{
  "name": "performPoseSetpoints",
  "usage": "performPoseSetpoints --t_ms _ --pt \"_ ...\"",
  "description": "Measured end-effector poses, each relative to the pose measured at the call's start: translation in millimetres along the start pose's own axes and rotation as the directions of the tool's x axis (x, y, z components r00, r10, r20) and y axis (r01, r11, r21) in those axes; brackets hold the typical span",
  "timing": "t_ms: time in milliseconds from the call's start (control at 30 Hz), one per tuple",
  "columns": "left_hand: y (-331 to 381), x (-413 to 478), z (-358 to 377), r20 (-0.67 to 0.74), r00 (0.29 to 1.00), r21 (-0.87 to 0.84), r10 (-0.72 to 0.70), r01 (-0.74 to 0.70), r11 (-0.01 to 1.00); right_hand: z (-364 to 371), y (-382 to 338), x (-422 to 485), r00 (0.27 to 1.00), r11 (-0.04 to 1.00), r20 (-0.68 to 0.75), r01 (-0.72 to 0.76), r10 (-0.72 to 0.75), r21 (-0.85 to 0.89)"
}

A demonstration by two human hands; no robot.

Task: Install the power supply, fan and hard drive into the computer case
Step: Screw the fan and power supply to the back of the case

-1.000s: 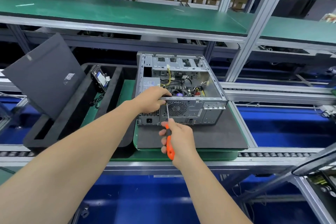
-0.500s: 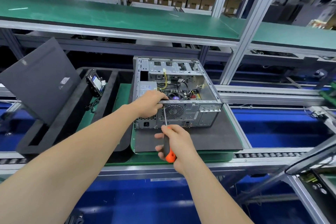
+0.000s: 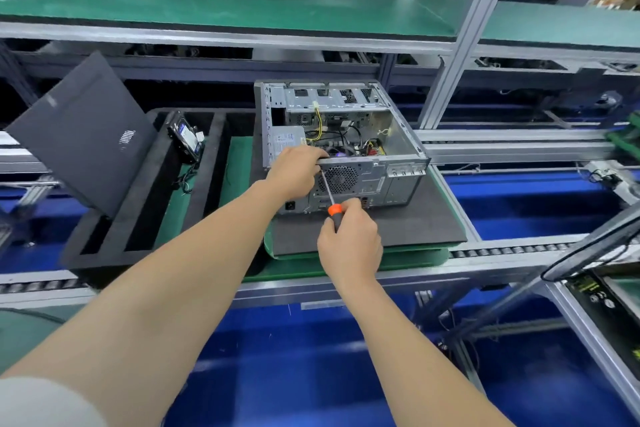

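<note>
1. Judged to be in the screw-driving step: working at the rear panel of the computer case [image 3: 398, 184], lying open side up on a black foam mat [image 3: 415, 229] on the table [image 3: 485, 265]. Driving at the upper-left corner of the fan [image 3: 341, 178] grille, right beside the power supply [image 3: 285, 142]; cannot tell which of the two is being fastened.
2. Clamping the case's upper rear rim with the left hand [image 3: 294, 172], fingers curled over the edge. Wrapping the right hand [image 3: 349, 239] round the handle of the screwdriver [image 3: 327, 191], thin shaft angled up and left, tip hidden by the left fingers.
3. Next, probably: keeping the tip square in the screw head, pressing along the shaft while turning, bracing against sliding.
4. Seemingly yet to fit: the hard drive [image 3: 187, 137], propped in a slot of the foam tray [image 3: 138, 218] left of the case.
5. Thin stamped grey steel, perforated round grille, folded edges; matt soft foam; orange-and-black handle; flat dark side panel [image 3: 83, 135] leaning at far left.
</note>
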State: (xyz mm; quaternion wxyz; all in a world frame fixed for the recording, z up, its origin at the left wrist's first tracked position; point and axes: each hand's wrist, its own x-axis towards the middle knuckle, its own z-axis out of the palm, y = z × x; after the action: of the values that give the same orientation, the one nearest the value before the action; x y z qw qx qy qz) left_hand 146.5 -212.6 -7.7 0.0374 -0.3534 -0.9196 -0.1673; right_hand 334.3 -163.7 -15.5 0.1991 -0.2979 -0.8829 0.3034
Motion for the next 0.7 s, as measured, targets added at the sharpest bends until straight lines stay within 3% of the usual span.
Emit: performPoseSetpoints --t_ms 167,467,567,700 --pt "2.4 -1.4 5.7 -0.044 0.999 0.014 -0.03 0.031 0.999 2.7 5.5 -8.8 0.988 0.967 -0.097 0.098 -0.123 -0.237" --pt "-1.0 -0.1 20.3 -0.161 0.987 0.044 0.004 0.003 0.999 10.4 -4.5 -8.6 0.988 0.983 -0.062 0.131 -0.14 -0.132" --pt "-4.0 1.0 23.6 -0.185 0.982 0.052 0.024 -0.014 0.999 7.4 -3.0 -4.6 0.993 0.995 -0.068 0.098 -0.096 0.025" --pt "-3.9 2.7 24.4 -0.182 0.983 0.042 0.018 -0.01 0.999 -4.3 -3.4 7.0 0.992 0.93 -0.008 -0.115 0.126 0.35"
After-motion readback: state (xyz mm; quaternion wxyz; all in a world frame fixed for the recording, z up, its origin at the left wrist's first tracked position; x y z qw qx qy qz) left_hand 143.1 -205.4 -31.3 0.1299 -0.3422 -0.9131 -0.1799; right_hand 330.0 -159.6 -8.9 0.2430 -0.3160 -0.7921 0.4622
